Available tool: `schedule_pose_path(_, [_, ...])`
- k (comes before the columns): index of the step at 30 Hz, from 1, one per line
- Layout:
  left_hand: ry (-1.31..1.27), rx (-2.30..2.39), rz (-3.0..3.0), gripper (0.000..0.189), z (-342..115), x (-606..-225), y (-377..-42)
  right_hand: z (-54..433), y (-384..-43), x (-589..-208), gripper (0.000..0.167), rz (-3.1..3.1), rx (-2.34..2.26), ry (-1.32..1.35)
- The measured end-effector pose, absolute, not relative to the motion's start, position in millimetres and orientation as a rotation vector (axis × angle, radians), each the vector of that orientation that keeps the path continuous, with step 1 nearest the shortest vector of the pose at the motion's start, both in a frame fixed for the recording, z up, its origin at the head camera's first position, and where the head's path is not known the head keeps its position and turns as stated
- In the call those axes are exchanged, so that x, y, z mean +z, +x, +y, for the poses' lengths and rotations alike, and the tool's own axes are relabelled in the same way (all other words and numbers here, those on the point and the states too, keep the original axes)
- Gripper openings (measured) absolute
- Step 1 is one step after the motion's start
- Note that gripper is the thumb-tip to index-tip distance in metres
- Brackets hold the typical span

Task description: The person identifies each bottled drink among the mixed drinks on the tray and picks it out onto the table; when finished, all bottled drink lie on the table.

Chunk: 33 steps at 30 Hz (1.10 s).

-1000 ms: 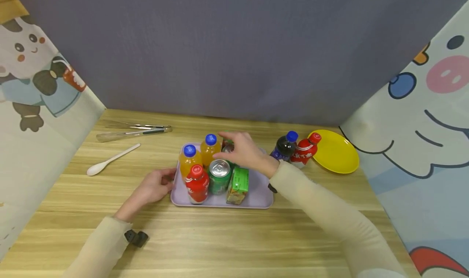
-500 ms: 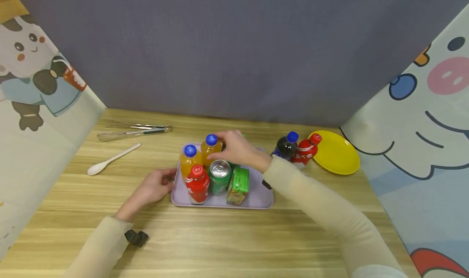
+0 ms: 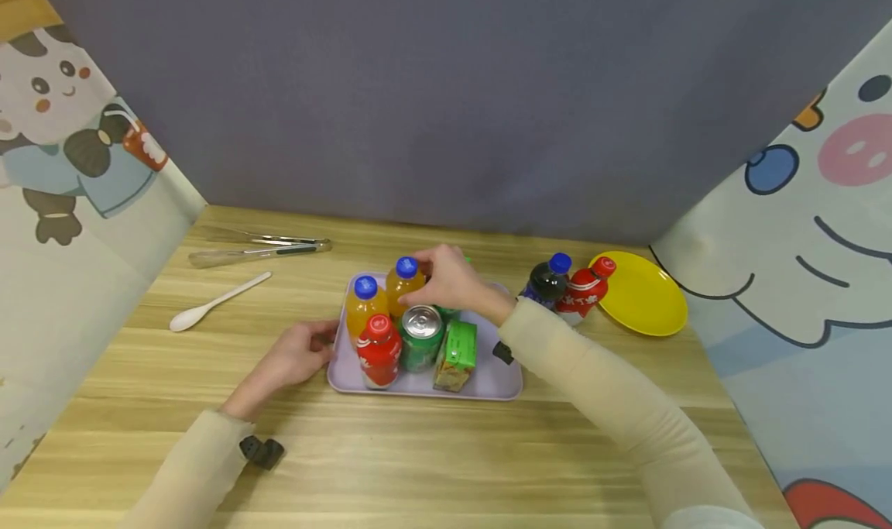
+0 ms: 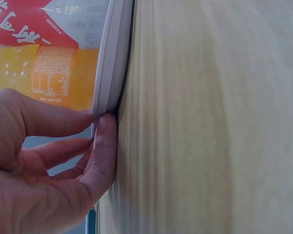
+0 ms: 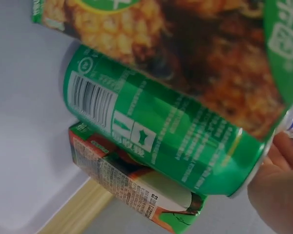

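A lilac tray [image 3: 502, 374] holds several drinks standing upright. My left hand [image 3: 296, 352] pinches its left rim; in the left wrist view the thumb lies on top and fingers reach below the edge. My right hand [image 3: 456, 283] grips the shoulder of the rear orange-drink bottle [image 3: 403, 283], just under its blue cap. Another orange-drink bottle [image 3: 364, 308] and a red bottle [image 3: 379, 355] stand at the left. In front of my right hand are a green can [image 3: 421, 343] and a green carton [image 3: 456, 355]. The right wrist view shows a green can [image 5: 151, 122] between two cartons.
To the tray's right stand a dark bottle with a blue cap [image 3: 546, 283] and a red bottle [image 3: 581, 293], beside a yellow plate [image 3: 641, 293]. Metal tongs [image 3: 279, 248] and a white spoon [image 3: 216, 302] lie at the left. A grey wall [image 3: 432, 111] rises behind.
My right hand has moved left from above the rear can to the rear orange-drink bottle, and its fingers have closed in. My left hand has stayed at the tray's rim.
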<state>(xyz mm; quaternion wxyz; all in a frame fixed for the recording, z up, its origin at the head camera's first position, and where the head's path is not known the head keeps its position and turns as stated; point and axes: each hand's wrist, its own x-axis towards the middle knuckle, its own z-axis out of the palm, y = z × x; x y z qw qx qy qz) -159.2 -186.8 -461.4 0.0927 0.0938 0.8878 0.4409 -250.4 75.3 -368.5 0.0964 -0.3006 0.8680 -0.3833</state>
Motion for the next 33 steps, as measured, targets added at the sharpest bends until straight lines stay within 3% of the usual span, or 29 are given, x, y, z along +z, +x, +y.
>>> schedule_pose_path(7, [0.288, 1.307, 2.631, 0.051, -185.8, -460.2, -159.4, 78.7, -249.6, -361.1, 0.049, 2.567, -1.263, -0.891])
schedule_pose_path(22, [0.268, 1.325, 2.599, 0.053, -184.8, -456.3, -157.5, 98.3, -236.2, -301.0, 0.039, 2.435, -1.778, -0.977])
schedule_pose_path(27, [0.257, 1.308, 2.598, 0.052, -184.0, -455.2, -157.3, 114.4, -219.1, -270.5, 0.037, 2.452, -1.867, -1.035])
schedule_pose_path(33, [0.257, 1.296, 2.604, 0.052, -185.8, -455.2, -157.7, 143.6, -222.9, -269.4, 0.039, 2.541, -1.893, -1.015])
